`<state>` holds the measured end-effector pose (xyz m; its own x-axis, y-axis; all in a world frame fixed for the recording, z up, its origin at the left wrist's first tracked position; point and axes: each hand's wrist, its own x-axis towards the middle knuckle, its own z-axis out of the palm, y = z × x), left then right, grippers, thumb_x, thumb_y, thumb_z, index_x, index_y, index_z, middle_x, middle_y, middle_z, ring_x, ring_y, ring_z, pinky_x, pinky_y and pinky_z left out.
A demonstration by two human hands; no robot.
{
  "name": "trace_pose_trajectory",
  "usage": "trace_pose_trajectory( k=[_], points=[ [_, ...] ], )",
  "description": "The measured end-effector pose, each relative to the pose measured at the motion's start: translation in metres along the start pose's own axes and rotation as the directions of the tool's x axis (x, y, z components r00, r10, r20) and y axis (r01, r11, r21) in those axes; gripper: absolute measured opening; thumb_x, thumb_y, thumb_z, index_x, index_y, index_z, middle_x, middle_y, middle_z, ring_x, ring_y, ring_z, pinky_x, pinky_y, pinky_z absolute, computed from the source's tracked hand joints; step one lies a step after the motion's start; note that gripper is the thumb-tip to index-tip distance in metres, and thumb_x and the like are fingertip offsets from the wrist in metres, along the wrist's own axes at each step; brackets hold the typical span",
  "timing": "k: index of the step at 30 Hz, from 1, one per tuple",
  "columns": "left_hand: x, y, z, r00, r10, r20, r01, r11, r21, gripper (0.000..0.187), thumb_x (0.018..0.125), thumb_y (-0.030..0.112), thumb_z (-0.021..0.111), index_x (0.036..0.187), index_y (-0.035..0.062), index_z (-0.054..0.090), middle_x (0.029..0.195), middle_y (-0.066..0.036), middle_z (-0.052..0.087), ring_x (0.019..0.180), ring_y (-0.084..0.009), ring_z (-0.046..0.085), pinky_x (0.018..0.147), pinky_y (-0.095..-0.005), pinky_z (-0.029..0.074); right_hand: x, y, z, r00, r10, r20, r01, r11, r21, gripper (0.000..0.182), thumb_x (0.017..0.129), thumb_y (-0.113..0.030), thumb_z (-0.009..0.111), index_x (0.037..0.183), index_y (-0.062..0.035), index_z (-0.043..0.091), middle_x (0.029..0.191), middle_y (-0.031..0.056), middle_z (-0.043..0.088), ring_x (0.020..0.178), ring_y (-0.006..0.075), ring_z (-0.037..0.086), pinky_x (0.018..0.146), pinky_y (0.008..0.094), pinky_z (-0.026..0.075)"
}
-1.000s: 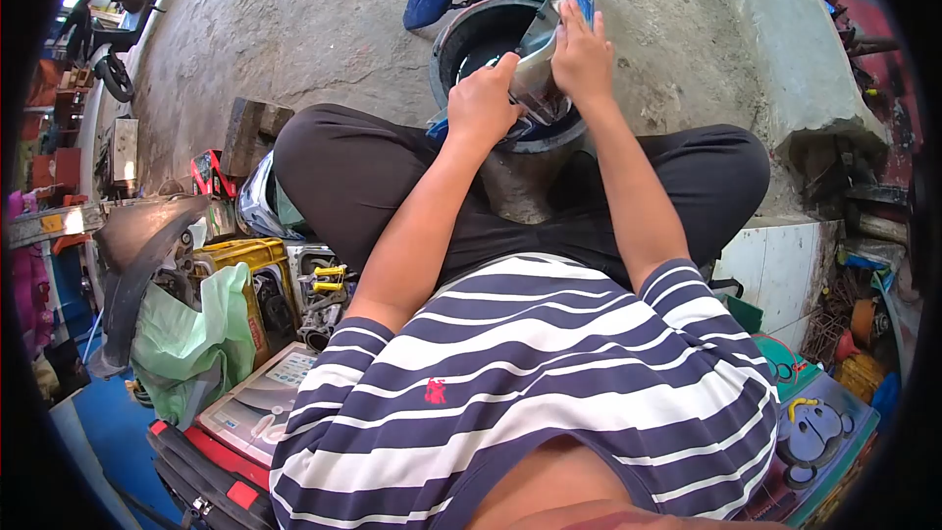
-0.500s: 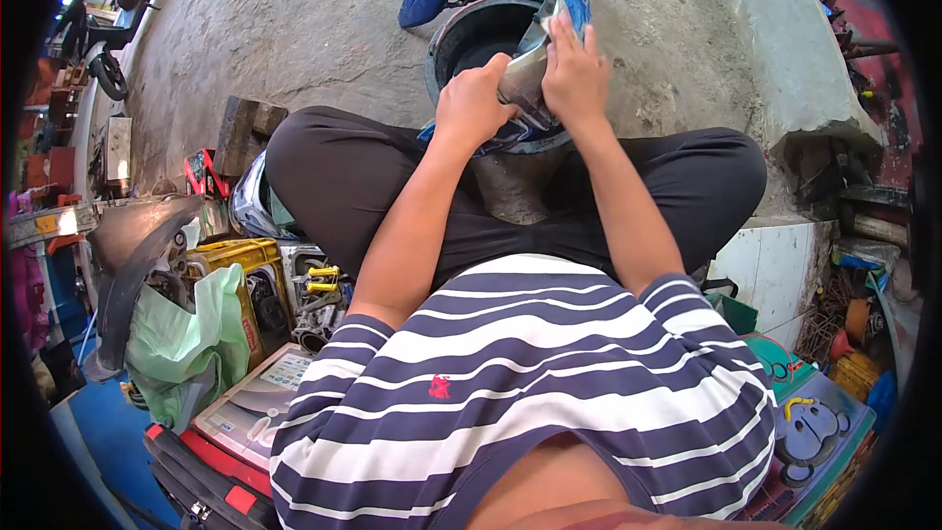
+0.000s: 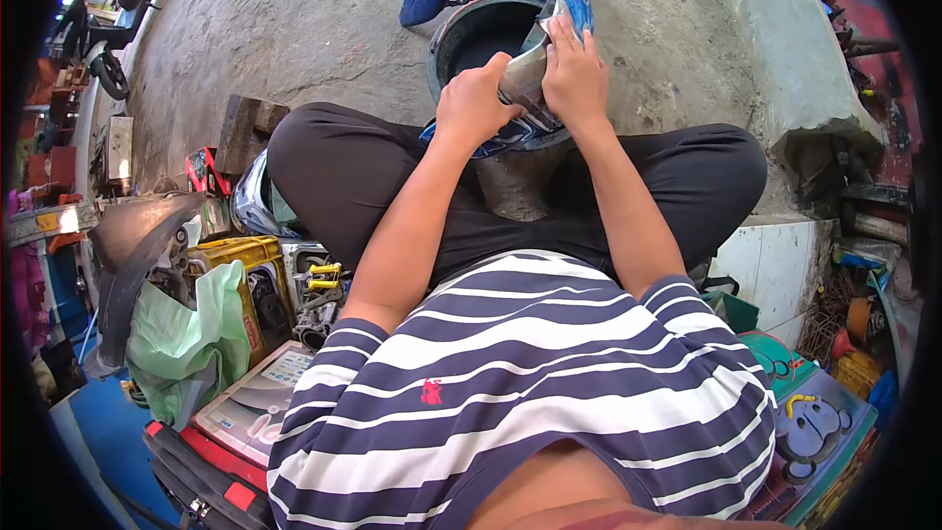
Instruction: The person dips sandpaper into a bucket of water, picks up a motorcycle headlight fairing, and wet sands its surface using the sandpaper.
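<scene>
A blue motorcycle body panel (image 3: 580, 6) with a greyish, glossy middle slants across the near right side of a dark round tub (image 3: 438, 67). My left hand (image 3: 473, 106) is closed on the panel's lower left part, thumb toward the middle. On its upper right part lies my right hand (image 3: 577, 79), fingers close together and pressed along the surface. A small pale patch shows at the right fingertips; I cannot make out whether it is a separate thing. The panel's underside and part of its lower end are hidden by my hands.
Another blue motorcycle panel (image 3: 424, 0) lies on the concrete floor (image 3: 294, 29) beyond the tub. At left are a wooden block (image 3: 238, 135), a green plastic bag (image 3: 201, 319) and metal parts. A tiled ledge (image 3: 770, 265) stands at right. A scooter (image 3: 110, 69) is far left.
Almost nothing differs. Both hands stay on the panel, which has shifted very slightly; the view has moved a little.
</scene>
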<state>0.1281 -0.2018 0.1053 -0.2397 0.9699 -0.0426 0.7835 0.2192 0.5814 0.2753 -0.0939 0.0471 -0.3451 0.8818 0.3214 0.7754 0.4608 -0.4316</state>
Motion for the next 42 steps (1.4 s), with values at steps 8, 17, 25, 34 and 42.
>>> trace_pose_trajectory(
  k=[8, 17, 25, 34, 42],
  points=[
    [0.000, -0.002, 0.001, 1.000, 0.011, -0.002, -0.011, 1.000, 0.025, 0.070, 0.071, 0.032, 0.094, 0.130, 0.0159, 0.061, 0.101, -0.019, 0.077, 0.103, -0.0425, 0.072, 0.086, -0.0524, 0.056, 0.058, 0.011, 0.007, 1.000, 0.008, 0.029, -0.007, 0.999, -0.051, 0.048, 0.108, -0.033, 0.047, 0.154, -0.0217, 0.054, 0.164, -0.0018, 0.050, 0.150, 0.0420, 0.042, 0.114, 0.0701, 0.037],
    [-0.002, -0.001, 0.004, 0.999, 0.025, -0.031, -0.023, 0.998, 0.051, 0.071, 0.071, 0.032, 0.094, 0.130, 0.0160, 0.060, 0.100, -0.020, 0.076, 0.103, -0.0423, 0.073, 0.085, -0.0533, 0.056, 0.016, 0.004, 0.004, 0.999, -0.012, -0.048, 0.010, 0.999, -0.037, 0.046, 0.108, -0.030, 0.049, 0.151, -0.0175, 0.059, 0.159, 0.0018, 0.056, 0.146, 0.0421, 0.047, 0.112, 0.0606, 0.043],
    [-0.002, 0.000, 0.001, 0.999, 0.035, -0.025, -0.034, 0.998, 0.049, 0.068, 0.072, 0.032, 0.093, 0.129, 0.0157, 0.060, 0.099, -0.019, 0.076, 0.101, -0.0417, 0.073, 0.084, -0.0528, 0.056, 0.028, 0.011, 0.002, 0.999, -0.047, -0.024, 0.047, 0.998, -0.035, 0.046, 0.108, -0.030, 0.048, 0.151, -0.0165, 0.058, 0.159, 0.0015, 0.056, 0.144, 0.0431, 0.050, 0.112, 0.0609, 0.044],
    [0.000, 0.005, 0.010, 0.997, 0.050, -0.054, -0.047, 0.997, 0.063, 0.068, 0.072, 0.031, 0.094, 0.128, 0.0149, 0.059, 0.099, -0.020, 0.076, 0.099, -0.0411, 0.074, 0.082, -0.0527, 0.057, 0.075, 0.023, 0.016, 0.987, -0.159, -0.027, 0.158, 0.987, -0.036, 0.044, 0.108, -0.025, 0.047, 0.145, -0.0058, 0.060, 0.154, 0.0132, 0.058, 0.144, 0.0384, 0.051, 0.120, 0.0521, 0.038],
    [-0.004, 0.003, 0.013, 0.997, 0.044, -0.057, -0.041, 0.998, 0.043, 0.067, 0.071, 0.032, 0.094, 0.127, 0.0147, 0.059, 0.098, -0.019, 0.076, 0.098, -0.0413, 0.074, 0.081, -0.0529, 0.057, 0.018, 0.011, 0.001, 0.986, -0.141, -0.085, 0.153, 0.977, 0.152, 0.043, 0.108, -0.017, 0.046, 0.145, 0.0017, 0.059, 0.153, 0.0224, 0.057, 0.145, 0.0328, 0.051, 0.123, 0.0483, 0.032]
  ],
)
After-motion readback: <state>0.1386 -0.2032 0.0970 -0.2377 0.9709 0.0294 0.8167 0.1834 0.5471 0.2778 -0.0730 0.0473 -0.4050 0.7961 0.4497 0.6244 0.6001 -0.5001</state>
